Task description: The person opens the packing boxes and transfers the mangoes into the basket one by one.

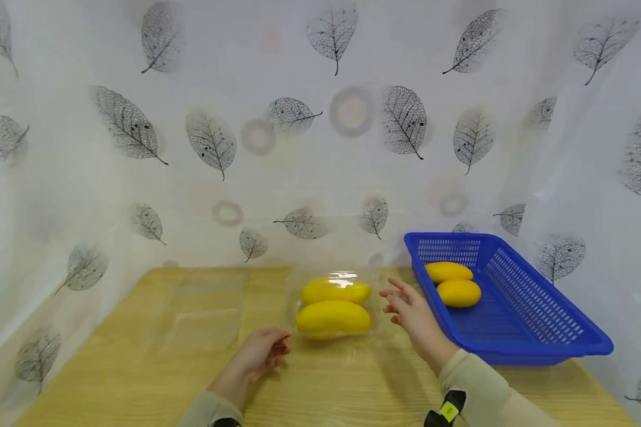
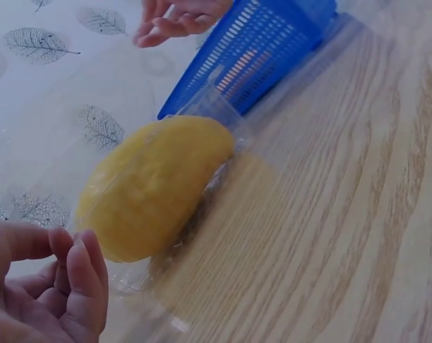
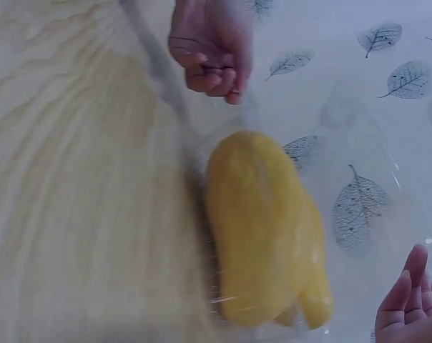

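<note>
Two yellow mangoes, a front one (image 1: 333, 318) and a back one (image 1: 320, 290), lie side by side inside a clear plastic box (image 1: 343, 276) whose lid covers them. My left hand (image 1: 264, 356) is at the box's front left corner. In the left wrist view, that hand's thumb and forefinger (image 2: 62, 243) meet and appear to pinch the clear edge beside the mango (image 2: 155, 186). To the right of the box, my right hand (image 1: 413, 320) is raised with fingers spread and relaxed, holding nothing. The right wrist view is partly blurred.
A blue plastic basket (image 1: 523, 314) stands at the right, close to my right forearm. Two more mangoes (image 1: 456, 293) lie in its left side. Another clear plastic container (image 1: 205, 314) is faintly visible on the left of the wooden table (image 1: 139, 367). A leaf-patterned curtain (image 1: 310, 172) hangs behind.
</note>
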Demonstrator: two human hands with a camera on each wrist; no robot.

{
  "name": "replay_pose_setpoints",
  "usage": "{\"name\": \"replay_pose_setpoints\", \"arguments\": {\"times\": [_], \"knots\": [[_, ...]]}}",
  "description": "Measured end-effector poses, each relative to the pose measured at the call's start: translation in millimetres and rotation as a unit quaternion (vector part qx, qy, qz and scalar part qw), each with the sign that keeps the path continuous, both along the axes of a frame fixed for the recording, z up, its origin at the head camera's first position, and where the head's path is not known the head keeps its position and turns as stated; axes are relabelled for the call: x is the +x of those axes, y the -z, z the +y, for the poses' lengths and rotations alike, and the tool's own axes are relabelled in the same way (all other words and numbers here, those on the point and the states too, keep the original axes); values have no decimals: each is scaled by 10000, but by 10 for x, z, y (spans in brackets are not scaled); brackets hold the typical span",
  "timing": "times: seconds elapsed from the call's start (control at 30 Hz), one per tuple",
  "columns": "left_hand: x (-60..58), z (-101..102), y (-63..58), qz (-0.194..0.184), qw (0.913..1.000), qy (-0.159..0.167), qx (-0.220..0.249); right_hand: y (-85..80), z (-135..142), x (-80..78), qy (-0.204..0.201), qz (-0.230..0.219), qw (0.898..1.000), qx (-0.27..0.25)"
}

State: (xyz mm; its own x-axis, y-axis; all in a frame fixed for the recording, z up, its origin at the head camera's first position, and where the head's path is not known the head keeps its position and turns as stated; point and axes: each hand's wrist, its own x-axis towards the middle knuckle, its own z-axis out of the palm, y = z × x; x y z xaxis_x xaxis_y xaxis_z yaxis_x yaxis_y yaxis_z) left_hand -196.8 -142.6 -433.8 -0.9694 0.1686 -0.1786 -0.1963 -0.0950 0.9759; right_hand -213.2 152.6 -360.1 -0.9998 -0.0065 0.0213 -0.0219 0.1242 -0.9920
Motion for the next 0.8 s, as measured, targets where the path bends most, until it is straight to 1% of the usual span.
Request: {"name": "replay_pose_setpoints", "arguments": {"times": [0.23, 0.37, 0.5, 0.53, 0.6, 0.8], "knots": [[-33, -17, -13, 45, 9999, 83, -63, -324, -50, -253, -108, -37, 9999, 61], [-62, -17, -6, 75, 9998, 170, -66, -454, -57, -430, -117, -21, 9999, 70], [-64, 1, -48, 69, 9997, 236, -79, -512, -63, -618, -84, -11, 9998, 185], [-52, 13, -65, 88, 9997, 207, -115, -518, -63, -658, -85, -15, 9997, 233], [-46, 8, -68, 84, 9995, 277, -90, -527, -68, -719, -91, 13, 9994, 322], [-32, -8, -52, 15, 9995, 328, 0, -544, -82, -891, -350, -162, 9981, 483]]}}
